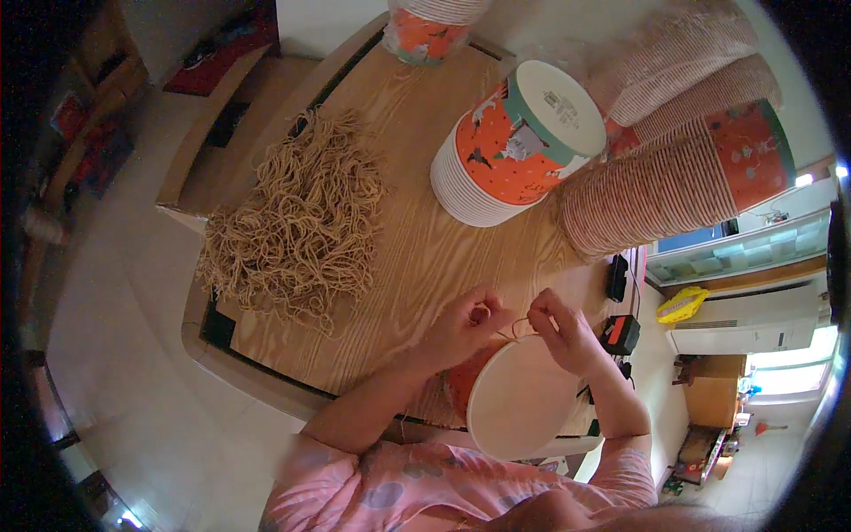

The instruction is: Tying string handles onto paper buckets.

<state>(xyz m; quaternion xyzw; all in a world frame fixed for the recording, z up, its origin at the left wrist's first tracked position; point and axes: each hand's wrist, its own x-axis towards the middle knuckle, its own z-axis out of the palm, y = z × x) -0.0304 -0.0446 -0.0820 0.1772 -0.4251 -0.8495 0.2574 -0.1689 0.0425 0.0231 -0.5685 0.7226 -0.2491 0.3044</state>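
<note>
Close to my body stands a paper bucket (521, 396) with an orange side, its round cream face turned up toward me. Over its far rim, my left hand (474, 321) is closed in a pinch on a thin tan cord (516, 329). My right hand (567, 333) pinches the same cord a short way to the right, with the wrist above the bucket's right edge. A short bend of cord shows between the two hands; the rest is hidden by the fingers. Left of the hands lies a large tangled heap of tan cords (297, 222).
Beyond the hands, a stack of upturned orange paper buckets (510, 146) stands on the wood-grain table (408, 257). Long nested stacks of buckets (656, 191) lie to its right, some in clear plastic (674, 66). A black-and-red box (620, 335) sits by the right edge.
</note>
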